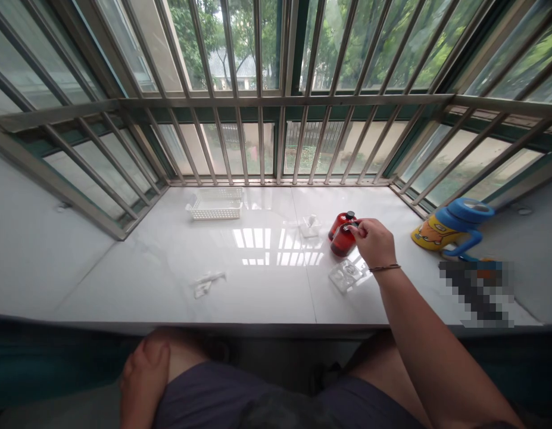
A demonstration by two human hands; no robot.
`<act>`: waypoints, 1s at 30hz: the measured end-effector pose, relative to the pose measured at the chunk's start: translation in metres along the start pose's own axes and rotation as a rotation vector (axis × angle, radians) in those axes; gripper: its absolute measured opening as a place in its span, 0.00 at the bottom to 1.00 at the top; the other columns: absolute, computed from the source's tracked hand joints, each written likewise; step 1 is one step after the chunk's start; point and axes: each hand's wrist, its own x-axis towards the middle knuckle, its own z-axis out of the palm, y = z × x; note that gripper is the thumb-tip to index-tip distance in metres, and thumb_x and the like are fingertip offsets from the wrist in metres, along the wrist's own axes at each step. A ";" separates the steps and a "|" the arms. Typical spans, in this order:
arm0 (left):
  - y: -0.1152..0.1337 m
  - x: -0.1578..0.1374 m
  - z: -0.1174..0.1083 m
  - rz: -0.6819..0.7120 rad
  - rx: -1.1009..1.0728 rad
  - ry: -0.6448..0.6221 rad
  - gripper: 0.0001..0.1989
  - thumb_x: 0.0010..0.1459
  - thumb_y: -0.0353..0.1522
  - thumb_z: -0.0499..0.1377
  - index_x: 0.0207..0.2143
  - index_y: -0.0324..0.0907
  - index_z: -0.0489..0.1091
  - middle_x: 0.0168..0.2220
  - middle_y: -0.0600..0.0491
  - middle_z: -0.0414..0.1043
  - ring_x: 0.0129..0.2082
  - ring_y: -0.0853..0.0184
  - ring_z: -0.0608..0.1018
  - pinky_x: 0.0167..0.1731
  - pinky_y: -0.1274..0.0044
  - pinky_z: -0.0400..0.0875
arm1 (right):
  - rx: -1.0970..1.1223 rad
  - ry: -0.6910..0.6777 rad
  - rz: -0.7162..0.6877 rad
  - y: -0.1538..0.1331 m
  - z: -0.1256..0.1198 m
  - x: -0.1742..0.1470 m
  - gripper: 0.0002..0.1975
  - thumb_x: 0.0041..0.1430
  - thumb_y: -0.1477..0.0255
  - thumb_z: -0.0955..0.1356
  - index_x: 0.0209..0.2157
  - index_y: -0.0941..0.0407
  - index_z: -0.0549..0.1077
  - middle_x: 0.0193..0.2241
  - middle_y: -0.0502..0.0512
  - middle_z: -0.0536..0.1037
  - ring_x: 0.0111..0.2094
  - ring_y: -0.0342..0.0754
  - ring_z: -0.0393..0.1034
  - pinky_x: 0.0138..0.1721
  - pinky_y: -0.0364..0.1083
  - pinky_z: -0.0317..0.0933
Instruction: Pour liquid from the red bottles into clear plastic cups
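My right hand reaches over the white sill, thumb and fingers pinched on the dark top of a small red bottle. The bottle stands on the surface, and my fingertips partly cover its top. Right behind it is a second red bottle with a black cap. A clear plastic piece lies just in front of the bottles, and another clear piece sits to their left. My left hand rests on my left knee, fingers lying over it, holding nothing.
A white perforated basket stands at the back left. Some crumpled clear-white plastic lies at front left. On the right are a blue and yellow handled jug and a pixelated dark object. Metal window bars close off the back.
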 end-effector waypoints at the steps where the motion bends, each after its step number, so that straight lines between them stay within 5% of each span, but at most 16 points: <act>1: 0.000 0.000 0.000 -0.002 -0.001 -0.001 0.46 0.64 0.55 0.47 0.71 0.29 0.56 0.65 0.26 0.67 0.70 0.36 0.67 0.68 0.51 0.64 | -0.011 -0.008 -0.010 0.002 0.002 0.002 0.23 0.65 0.67 0.69 0.23 0.49 0.50 0.37 0.58 0.80 0.44 0.55 0.76 0.42 0.52 0.66; 10: 0.001 0.000 0.000 -0.011 -0.007 -0.001 0.45 0.66 0.55 0.46 0.71 0.28 0.57 0.66 0.26 0.67 0.70 0.35 0.67 0.68 0.50 0.64 | -0.049 -0.053 -0.031 0.012 0.003 0.011 0.22 0.64 0.67 0.69 0.23 0.49 0.52 0.31 0.55 0.77 0.34 0.52 0.70 0.35 0.51 0.61; 20: 0.002 -0.004 0.004 0.000 -0.011 0.011 0.41 0.68 0.51 0.48 0.72 0.32 0.56 0.67 0.29 0.66 0.71 0.39 0.65 0.69 0.53 0.63 | -0.085 -0.080 -0.021 0.011 0.000 -0.006 0.17 0.62 0.63 0.71 0.25 0.49 0.61 0.34 0.57 0.79 0.35 0.55 0.72 0.37 0.53 0.64; 25: 0.009 -0.008 -0.012 0.016 -0.032 0.034 0.38 0.65 0.48 0.51 0.66 0.29 0.63 0.63 0.28 0.69 0.70 0.40 0.67 0.70 0.55 0.62 | -0.044 0.093 -0.087 -0.027 -0.012 -0.030 0.12 0.66 0.62 0.72 0.32 0.50 0.68 0.46 0.63 0.80 0.51 0.63 0.74 0.55 0.62 0.67; 30: 0.055 -0.016 -0.059 0.352 -0.148 0.330 0.23 0.68 0.46 0.53 0.52 0.41 0.76 0.59 0.41 0.75 0.63 0.51 0.75 0.69 0.62 0.65 | 0.147 0.054 -0.197 -0.097 -0.011 -0.108 0.09 0.65 0.70 0.74 0.43 0.49 0.72 0.49 0.61 0.81 0.50 0.60 0.76 0.53 0.61 0.72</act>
